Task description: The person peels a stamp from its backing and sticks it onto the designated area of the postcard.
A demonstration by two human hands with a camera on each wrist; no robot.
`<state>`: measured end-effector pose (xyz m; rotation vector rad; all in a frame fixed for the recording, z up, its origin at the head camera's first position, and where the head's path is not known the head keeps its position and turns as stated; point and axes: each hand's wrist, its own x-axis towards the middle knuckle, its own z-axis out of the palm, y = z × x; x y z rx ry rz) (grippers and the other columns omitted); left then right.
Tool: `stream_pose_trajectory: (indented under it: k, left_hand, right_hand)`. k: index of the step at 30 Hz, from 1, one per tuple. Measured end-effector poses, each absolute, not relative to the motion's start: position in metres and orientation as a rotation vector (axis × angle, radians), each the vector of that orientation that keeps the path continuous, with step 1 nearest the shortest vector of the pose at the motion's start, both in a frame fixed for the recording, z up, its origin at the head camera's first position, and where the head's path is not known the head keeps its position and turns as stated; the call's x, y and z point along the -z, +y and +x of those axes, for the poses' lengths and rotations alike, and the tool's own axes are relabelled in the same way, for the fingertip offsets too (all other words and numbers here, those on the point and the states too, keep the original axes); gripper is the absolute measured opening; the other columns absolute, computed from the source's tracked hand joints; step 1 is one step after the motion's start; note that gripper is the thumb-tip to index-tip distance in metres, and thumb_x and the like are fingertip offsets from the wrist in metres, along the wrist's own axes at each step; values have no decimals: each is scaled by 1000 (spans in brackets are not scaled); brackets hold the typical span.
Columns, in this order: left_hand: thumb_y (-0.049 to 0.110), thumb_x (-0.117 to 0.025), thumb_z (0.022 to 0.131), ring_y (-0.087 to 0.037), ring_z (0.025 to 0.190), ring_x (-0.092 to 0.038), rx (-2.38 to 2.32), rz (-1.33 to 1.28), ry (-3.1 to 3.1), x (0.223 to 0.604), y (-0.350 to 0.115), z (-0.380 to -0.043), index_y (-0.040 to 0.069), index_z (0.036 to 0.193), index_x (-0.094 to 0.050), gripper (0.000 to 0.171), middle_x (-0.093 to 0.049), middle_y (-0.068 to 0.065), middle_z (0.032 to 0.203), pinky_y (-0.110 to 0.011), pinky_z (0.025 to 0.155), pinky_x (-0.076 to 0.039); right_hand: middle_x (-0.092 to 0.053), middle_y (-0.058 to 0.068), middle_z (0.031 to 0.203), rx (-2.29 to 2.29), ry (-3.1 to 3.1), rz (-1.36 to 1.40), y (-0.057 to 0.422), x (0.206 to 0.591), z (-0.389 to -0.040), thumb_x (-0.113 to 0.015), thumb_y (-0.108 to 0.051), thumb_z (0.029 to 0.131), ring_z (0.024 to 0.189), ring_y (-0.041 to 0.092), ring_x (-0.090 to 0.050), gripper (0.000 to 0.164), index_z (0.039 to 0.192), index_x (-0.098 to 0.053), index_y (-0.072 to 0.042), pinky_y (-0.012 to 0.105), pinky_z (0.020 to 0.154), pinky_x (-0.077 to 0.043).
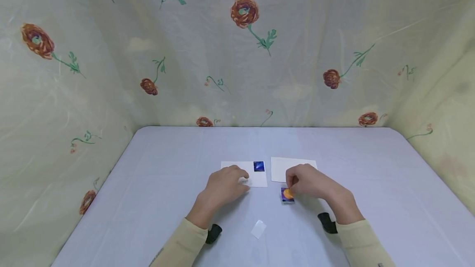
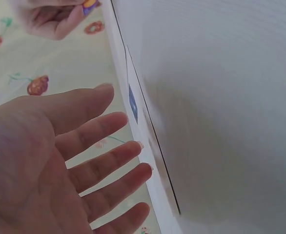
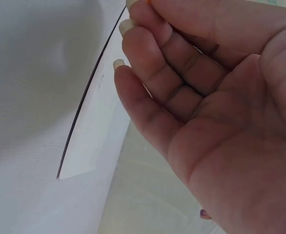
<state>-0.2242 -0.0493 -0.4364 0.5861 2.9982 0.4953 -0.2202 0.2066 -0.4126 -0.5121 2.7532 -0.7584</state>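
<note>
My right hand (image 1: 313,182) pinches a small square stamp (image 1: 285,197), purple with an orange round shape, between thumb and fingertips, low over the table. Its other fingers are curled in the right wrist view. Just behind that hand lies a blank white card or envelope (image 1: 287,168). To the left, a second white card or envelope (image 1: 262,179) carries a dark blue stamp (image 1: 259,166) at its upper right corner. My left hand (image 1: 224,184) hovers over this one's left part with fingers spread and nothing in them; whether the fingertips touch it I cannot tell.
A small whitish slip of paper (image 1: 258,229) lies on the white table (image 1: 178,164) between the forearms. A curtain with printed flowers (image 1: 297,44) hangs behind the table and along its sides. Black wrist bands (image 1: 214,234) show at both sleeves.
</note>
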Motion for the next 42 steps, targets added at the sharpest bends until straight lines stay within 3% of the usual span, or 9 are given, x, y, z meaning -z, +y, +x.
stream_pose_trajectory:
  k: [13, 28, 36, 42]
  left_hand:
    - [45, -67, 92, -15, 115, -65, -530, 599, 3025, 435, -48, -229, 27, 115, -74, 30, -71, 4, 123, -37, 87, -56]
    - [52, -66, 91, -15, 111, -66, -666, 556, 3027, 429, -45, -227, 27, 114, -75, 35, -72, 7, 119, -36, 89, -56]
    - [56, -61, 92, -13, 99, -65, -896, 606, 2972, 414, -42, -223, 27, 111, -75, 38, -72, 11, 108, -26, 74, -51]
    - [54, -62, 93, -8, 91, -64, -1031, 638, 2966, 405, -41, -219, 26, 108, -76, 34, -73, 12, 101, -22, 68, -50]
  right_hand:
    - [-62, 0, 75, 903, 2764, -433, 204, 409, -223, -68, 0, 86, 72, 16, -53, 14, 78, -63, -11, 29, 64, -44]
    - [-69, 1, 88, 1122, 2901, -369, 199, 399, -219, -68, -9, 91, 90, 22, -61, 6, 86, -66, -12, 33, 75, -51]
    - [-72, -1, 89, 1237, 2975, -396, 195, 390, -214, -71, -9, 90, 97, 22, -66, 5, 91, -70, -14, 48, 90, -55]
    - [-74, 1, 92, 1287, 2998, -408, 192, 384, -210, -71, -8, 90, 97, 23, -67, 7, 92, -70, -14, 44, 86, -57]
